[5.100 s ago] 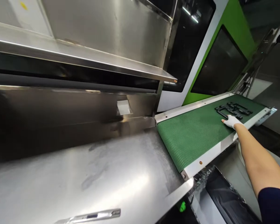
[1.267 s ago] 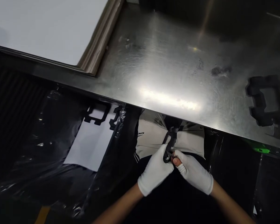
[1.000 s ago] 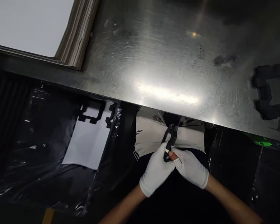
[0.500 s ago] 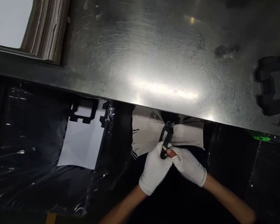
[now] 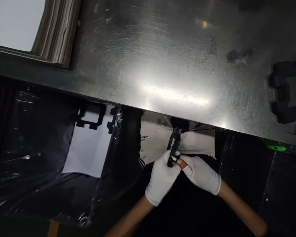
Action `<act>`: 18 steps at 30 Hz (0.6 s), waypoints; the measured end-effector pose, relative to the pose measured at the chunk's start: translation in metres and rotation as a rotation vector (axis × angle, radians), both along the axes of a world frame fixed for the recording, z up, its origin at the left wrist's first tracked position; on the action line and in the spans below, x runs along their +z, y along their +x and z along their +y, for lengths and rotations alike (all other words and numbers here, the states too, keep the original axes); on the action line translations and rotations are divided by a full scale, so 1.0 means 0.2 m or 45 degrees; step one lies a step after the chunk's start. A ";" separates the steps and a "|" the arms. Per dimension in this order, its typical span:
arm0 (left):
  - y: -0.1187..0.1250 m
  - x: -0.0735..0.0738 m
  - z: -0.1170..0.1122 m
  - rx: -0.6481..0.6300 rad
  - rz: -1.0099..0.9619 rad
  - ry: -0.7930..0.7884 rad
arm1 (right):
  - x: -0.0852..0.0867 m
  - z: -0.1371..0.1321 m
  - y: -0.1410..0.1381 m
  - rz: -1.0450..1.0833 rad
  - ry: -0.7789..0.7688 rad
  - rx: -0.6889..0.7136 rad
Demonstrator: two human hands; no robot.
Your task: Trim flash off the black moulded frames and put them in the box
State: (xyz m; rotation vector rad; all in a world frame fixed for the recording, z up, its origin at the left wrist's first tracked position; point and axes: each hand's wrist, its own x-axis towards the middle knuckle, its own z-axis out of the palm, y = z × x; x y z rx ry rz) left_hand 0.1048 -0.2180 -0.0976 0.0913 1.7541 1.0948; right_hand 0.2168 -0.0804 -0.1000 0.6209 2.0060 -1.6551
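My left hand (image 5: 162,179), in a white glove, grips a dark notched frame-shaped part (image 5: 175,143) and holds it upright on edge in front of my body. My right hand (image 5: 202,174) is gloved too, with the thumb bare, and is closed right beside the left at the part's lower end. From the right thumb juts a small pale pointed blade (image 5: 174,158), its tip against the dark part. Most of the blade is hidden by the fingers.
A metal table (image 5: 148,59) spans the top, its edge just beyond my hands. Stacked sheets (image 5: 59,33) stand at the upper left; dark notched parts (image 5: 277,89) lie at the right. Black plastic (image 5: 39,148) hangs at the left, with white paper (image 5: 86,151) and another dark frame (image 5: 98,118).
The dark part has turned slightly in my left hand and now looks narrower. More of the pale blade shows by my right thumb. Both hands stay close together.
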 end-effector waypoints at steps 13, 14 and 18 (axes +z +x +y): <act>-0.24 0.08 -0.03 -0.450 0.054 0.047 | 0.02 0.28 -0.15 0.357 0.399 -0.081; -0.27 0.08 -0.03 -0.453 0.066 0.051 | 0.00 0.29 -0.16 0.346 0.420 -0.147; -0.33 0.07 -0.08 -0.398 0.122 -0.026 | -0.04 0.22 -0.13 0.245 0.483 -0.566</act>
